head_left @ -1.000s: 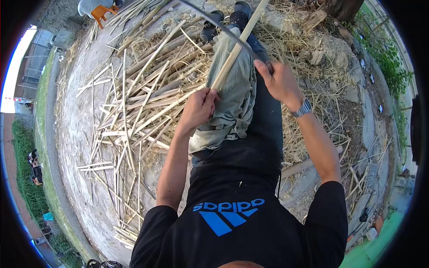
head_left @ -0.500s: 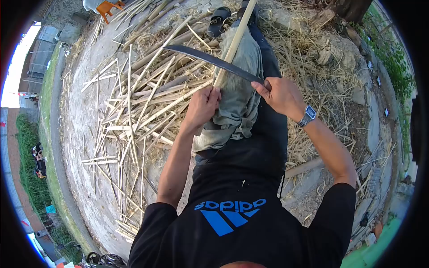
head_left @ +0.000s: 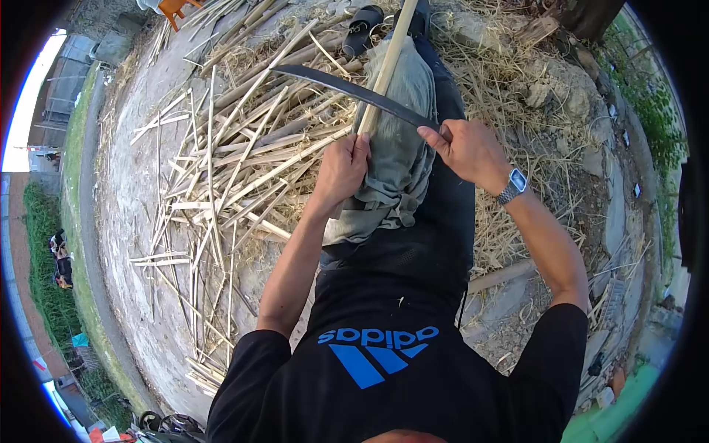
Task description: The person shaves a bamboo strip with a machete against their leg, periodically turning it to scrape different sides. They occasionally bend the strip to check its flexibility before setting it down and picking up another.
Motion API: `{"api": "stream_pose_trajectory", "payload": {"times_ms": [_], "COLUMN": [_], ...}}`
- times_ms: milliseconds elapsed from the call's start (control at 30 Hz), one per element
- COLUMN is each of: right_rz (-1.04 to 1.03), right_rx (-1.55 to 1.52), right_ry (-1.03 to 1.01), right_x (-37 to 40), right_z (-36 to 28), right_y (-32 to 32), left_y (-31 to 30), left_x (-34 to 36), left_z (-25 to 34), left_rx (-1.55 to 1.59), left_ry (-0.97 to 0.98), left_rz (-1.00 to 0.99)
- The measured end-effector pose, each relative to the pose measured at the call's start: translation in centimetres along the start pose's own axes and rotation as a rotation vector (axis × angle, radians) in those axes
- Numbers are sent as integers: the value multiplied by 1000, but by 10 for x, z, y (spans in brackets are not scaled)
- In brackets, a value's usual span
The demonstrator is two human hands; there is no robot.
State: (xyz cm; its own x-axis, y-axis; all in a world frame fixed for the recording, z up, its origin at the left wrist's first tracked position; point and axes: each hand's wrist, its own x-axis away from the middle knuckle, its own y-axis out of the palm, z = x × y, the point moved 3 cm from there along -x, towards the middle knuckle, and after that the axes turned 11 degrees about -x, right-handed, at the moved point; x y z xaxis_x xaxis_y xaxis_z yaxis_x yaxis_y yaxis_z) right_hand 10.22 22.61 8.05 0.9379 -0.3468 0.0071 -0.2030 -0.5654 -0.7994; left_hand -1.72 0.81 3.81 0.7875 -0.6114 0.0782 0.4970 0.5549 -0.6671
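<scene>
A pale bamboo strip (head_left: 390,66) runs up and away over the grey-green cloth (head_left: 402,159) that covers one leg. My left hand (head_left: 343,168) is closed on the strip's near end. A long, curved dark blade (head_left: 347,87) crosses over the strip, its tip toward the upper left. My right hand (head_left: 473,151), below a wristwatch, is wrapped round the blade's handle, which is mostly hidden in the fist. The blade meets the strip a little beyond my left hand.
Many split bamboo strips (head_left: 255,159) lie heaped to the left. Straw-like shavings (head_left: 517,125) cover the ground on the right. Dark sandals (head_left: 362,31) are at the top, an orange chair (head_left: 176,10) at the upper left, a tree trunk (head_left: 591,16) at the upper right.
My left hand has shifted slightly up and right in view. The blade and my right hand have moved only a little, and the whole view has shifted slightly.
</scene>
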Motion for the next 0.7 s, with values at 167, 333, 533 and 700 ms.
{"api": "stream_pose_trajectory", "payload": {"times_ms": [167, 333, 533, 700], "right_rz": [32, -41, 119, -14], "right_rx": [23, -70, -52, -71], "right_ry": [-145, -4, 21, -21], "right_x": [6, 2, -38, -2], "right_z": [8, 1, 38, 12], "right_y": [2, 3, -24, 9], "left_y": [-2, 5, 5, 2], "left_x": [9, 6, 14, 4], "left_z": [-1, 5, 0, -19], "left_rx": [-11, 35, 67, 266], "left_ry": [-12, 17, -84, -164], "left_rz": [-63, -44, -133, -235]}}
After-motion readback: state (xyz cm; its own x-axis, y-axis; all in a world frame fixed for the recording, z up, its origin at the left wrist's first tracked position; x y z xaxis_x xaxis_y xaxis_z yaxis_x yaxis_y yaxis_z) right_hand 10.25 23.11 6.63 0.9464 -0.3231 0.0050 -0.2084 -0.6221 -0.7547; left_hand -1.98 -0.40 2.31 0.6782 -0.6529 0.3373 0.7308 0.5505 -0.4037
